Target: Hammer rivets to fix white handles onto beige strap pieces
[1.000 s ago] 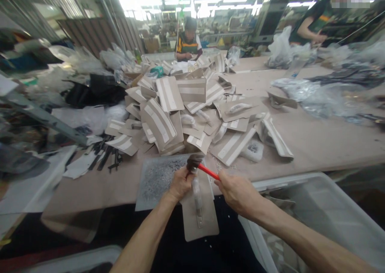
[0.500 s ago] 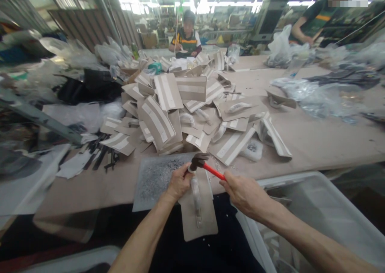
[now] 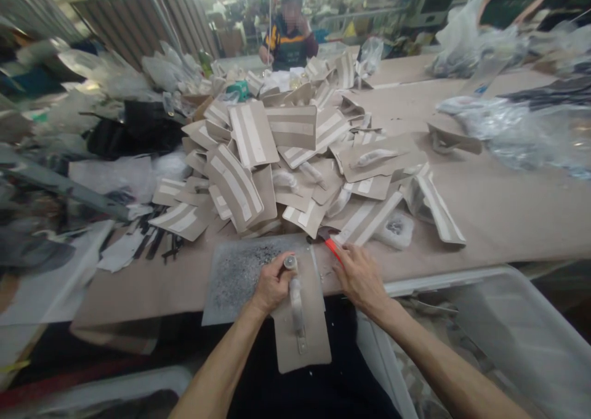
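My left hand (image 3: 273,283) is closed around a short round metal-topped tool (image 3: 290,262), which stands at the upper end of a handle wrapped in clear plastic (image 3: 297,305). That handle is fixed along a beige panel (image 3: 311,330) with rounded corners, lying partly on the table edge and partly over my lap. In my right hand (image 3: 364,277) is the red grip of a claw hammer (image 3: 331,247). Its dark head is low at the table, beside the panel pile and apart from the round tool. A speckled grey board (image 3: 231,283) lies under the panel's left side.
A heap of beige panels with white strips (image 3: 253,136) fills the table's middle. A white tub (image 3: 508,277) stands at my right, with panels inside. Dark strips (image 3: 157,243) lie left, plastic bags (image 3: 521,130) right. A co-worker (image 3: 290,31) sits across the table.
The hammer head has moved off the round tool, down and right to the table by the pile. My left hand stays at the tool. The view has tilted down a little.
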